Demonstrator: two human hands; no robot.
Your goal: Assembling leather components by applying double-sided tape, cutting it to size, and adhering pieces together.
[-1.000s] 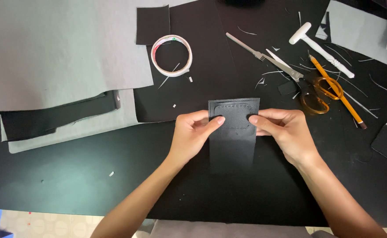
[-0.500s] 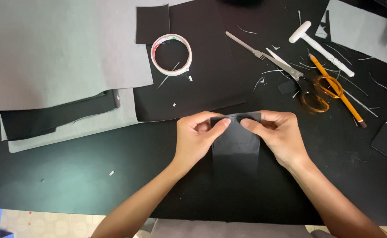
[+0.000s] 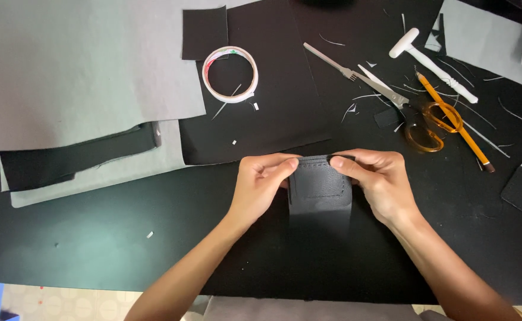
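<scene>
Between both hands, at the mat's middle, stands a stitched black leather piece. Left hand pinches its upper left corner; right hand pinches the upper right edge with thumb and forefinger. Beyond them lie a tape ring, a fork-like pricking tool, orange-handled scissors, a pencil and a white mallet. Grey sheets fill the left side.

Black stitched leather piece, top edge folded, pinched at both upper corners, on black mat.
</scene>
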